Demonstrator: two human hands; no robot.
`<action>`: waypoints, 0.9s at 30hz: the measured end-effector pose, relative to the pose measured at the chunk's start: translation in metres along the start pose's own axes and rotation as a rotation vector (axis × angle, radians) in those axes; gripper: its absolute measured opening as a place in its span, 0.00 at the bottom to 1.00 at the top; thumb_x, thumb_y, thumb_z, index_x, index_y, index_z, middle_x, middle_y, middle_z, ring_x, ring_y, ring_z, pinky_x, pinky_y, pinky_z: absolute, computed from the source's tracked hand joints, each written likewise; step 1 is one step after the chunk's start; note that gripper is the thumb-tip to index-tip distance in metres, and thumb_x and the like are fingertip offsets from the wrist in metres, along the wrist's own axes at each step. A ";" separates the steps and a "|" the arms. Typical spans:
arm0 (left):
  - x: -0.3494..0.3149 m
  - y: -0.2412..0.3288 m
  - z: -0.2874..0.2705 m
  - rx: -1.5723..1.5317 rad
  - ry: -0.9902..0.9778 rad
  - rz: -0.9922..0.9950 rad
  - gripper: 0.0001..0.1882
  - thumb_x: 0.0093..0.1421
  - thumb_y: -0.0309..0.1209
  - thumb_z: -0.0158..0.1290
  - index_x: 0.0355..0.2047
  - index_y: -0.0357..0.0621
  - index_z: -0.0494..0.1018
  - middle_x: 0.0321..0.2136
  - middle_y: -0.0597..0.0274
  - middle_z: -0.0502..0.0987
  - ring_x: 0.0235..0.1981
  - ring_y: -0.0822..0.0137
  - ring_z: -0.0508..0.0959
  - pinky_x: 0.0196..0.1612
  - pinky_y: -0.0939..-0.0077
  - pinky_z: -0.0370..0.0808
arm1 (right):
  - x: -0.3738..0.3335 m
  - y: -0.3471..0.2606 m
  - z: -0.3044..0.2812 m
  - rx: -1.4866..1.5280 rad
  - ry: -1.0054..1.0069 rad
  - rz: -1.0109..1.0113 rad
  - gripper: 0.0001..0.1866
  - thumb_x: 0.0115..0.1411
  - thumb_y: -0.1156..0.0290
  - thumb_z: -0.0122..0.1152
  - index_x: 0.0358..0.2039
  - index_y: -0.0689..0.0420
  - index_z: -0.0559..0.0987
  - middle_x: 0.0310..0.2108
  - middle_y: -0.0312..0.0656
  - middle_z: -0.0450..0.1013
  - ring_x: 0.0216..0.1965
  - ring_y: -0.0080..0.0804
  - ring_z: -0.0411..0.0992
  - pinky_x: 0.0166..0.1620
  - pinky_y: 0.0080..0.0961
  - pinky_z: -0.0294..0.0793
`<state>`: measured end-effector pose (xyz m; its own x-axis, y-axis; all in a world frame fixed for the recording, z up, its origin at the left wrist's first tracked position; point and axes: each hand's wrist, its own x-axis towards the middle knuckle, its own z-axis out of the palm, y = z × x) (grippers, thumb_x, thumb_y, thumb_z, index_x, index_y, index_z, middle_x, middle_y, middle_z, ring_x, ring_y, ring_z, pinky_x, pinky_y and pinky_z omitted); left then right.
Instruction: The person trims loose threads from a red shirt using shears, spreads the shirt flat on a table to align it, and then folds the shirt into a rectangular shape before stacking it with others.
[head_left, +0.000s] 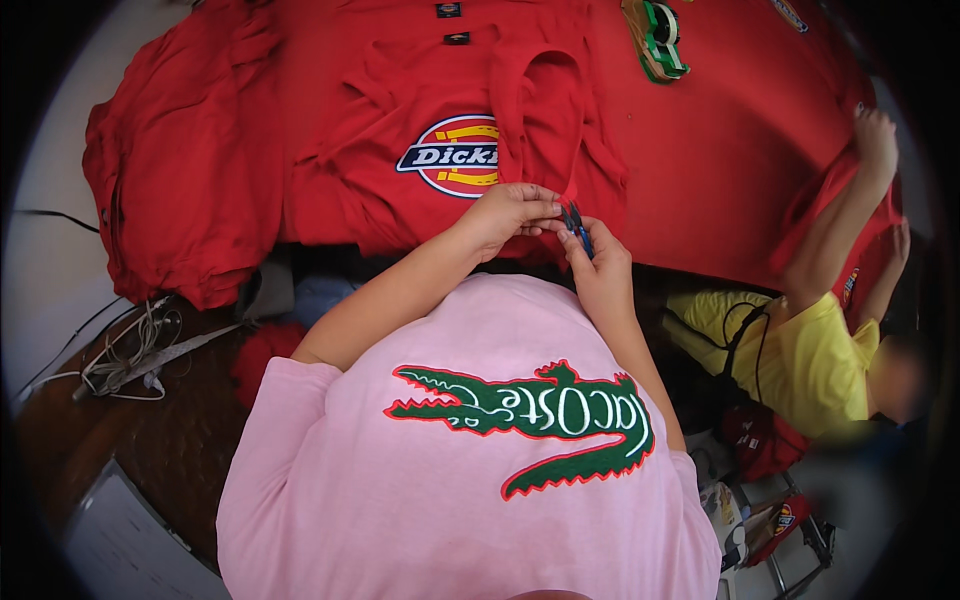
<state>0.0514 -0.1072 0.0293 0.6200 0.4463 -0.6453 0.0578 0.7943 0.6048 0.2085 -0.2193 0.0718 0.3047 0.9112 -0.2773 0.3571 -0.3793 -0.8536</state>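
My left hand (510,212) pinches the near edge of a red shirt (400,110) that lies flat on the table with an oval printed emblem on it. Close beside it, my right hand (598,268) holds small dark blue thread snips (577,226), their tips at the shirt's hem next to my left fingers. My pink shirt with a green crocodile patch fills the lower middle of the view.
More red garments are heaped at the left (180,170) and spread across the right (720,130). A green tape dispenser (658,38) lies at the top. A person in a yellow shirt (800,350) at the right reaches onto the red cloth. White cables (130,355) lie at lower left.
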 end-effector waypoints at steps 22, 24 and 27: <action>0.002 0.004 -0.009 0.059 -0.011 0.000 0.11 0.64 0.33 0.63 0.44 0.43 0.81 0.34 0.69 0.84 0.35 0.79 0.80 0.36 0.85 0.71 | -0.007 -0.003 0.019 0.377 0.052 0.194 0.09 0.70 0.68 0.62 0.43 0.61 0.80 0.21 0.29 0.70 0.18 0.10 0.61 0.21 0.13 0.57; -0.001 0.004 -0.007 0.060 -0.008 0.001 0.11 0.64 0.32 0.63 0.44 0.43 0.81 0.34 0.69 0.84 0.35 0.79 0.81 0.36 0.85 0.71 | -0.007 0.002 0.018 0.325 0.059 0.154 0.09 0.70 0.68 0.61 0.43 0.61 0.81 0.21 0.28 0.70 0.18 0.10 0.61 0.21 0.13 0.57; -0.005 0.010 -0.003 0.090 -0.016 0.029 0.12 0.64 0.33 0.63 0.45 0.42 0.81 0.35 0.69 0.84 0.35 0.79 0.82 0.38 0.86 0.71 | -0.006 0.009 0.017 0.318 0.090 0.118 0.10 0.70 0.68 0.61 0.45 0.61 0.81 0.21 0.28 0.70 0.18 0.10 0.61 0.21 0.13 0.58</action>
<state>0.0462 -0.1002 0.0373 0.6352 0.4614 -0.6194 0.1092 0.7403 0.6634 0.1951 -0.2256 0.0579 0.4094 0.8407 -0.3545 0.0265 -0.3993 -0.9164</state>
